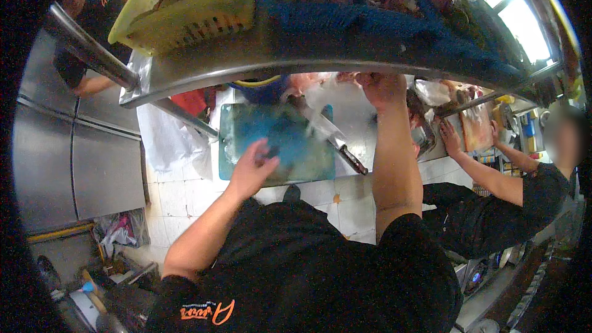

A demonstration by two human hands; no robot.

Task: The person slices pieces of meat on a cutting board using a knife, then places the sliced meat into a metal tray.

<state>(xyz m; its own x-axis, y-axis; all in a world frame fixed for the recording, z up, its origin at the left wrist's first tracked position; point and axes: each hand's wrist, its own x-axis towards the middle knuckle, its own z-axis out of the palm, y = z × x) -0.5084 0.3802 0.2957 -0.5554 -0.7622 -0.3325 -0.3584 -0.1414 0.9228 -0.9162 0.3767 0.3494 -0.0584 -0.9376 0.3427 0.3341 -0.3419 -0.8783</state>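
Note:
My left hand [252,171] hovers over the near part of a green-blue cutting board [319,166], its thumb and fingers apart. A small dark patch shows by its fingertips, too blurred to name. My right hand [383,90] reaches forward under the shelf edge, beside pieces of raw meat [305,82]. The shelf rim hides part of it, so I cannot see whether it grips anything. A large kitchen knife [342,145] lies diagonally across the board's right side, its dark handle toward me. Clear plastic wrap [321,101] lies near its blade.
Overhead, a metal shelf [259,67] holds a yellow basket [194,27] and a blue basket [342,18] with meat. A dark blue tub [259,90] stands behind the board. At right, a co-worker's hands [451,138] rest by another board [476,125]. A white plastic bag [173,141] hangs left.

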